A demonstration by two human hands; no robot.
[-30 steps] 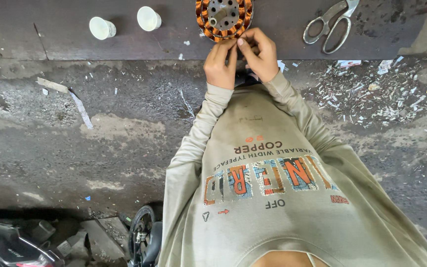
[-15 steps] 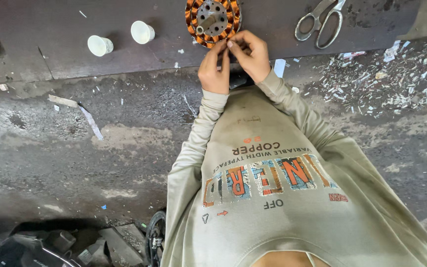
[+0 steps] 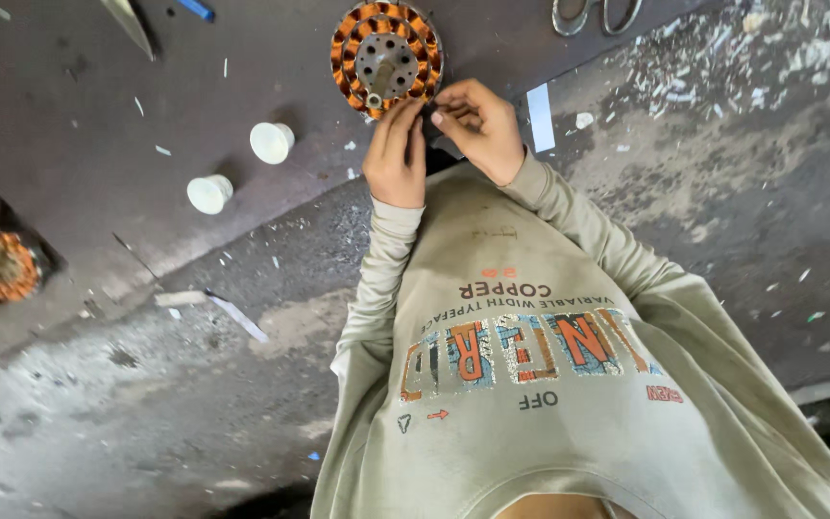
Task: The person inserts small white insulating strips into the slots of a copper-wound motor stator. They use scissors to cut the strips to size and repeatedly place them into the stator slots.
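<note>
Both hands are working at the near edge of the stator [image 3: 386,58] — a round wound core with copper coils ringing a grey metal hub, lying flat on the dark desk [image 3: 98,115] at its near edge. The left hand [image 3: 397,154] is reaching up with its fingers [image 3: 405,113] pressing on the near rim of the coils, closed down on something too small to make out. The right hand [image 3: 477,130] is curling in from the right, fingertips pinched together just beside the same spot — perhaps on a wire end, I cannot tell.

By its look, the stator is heavy and stiff in the steel core, so it should sit still under light pressure. The copper windings seem the delicate part, thin and easy to nick, so the safe hold would be the outer rim or the hub, not the coils.

Both wrists are bent, forearms running up from the chest, elbows tucked, sleeves pulled to the wrist.

Left on the desk, two white caps [image 3: 271,142] are sitting well apart from the hands; scissors [image 3: 596,13] are lying far right.
</note>
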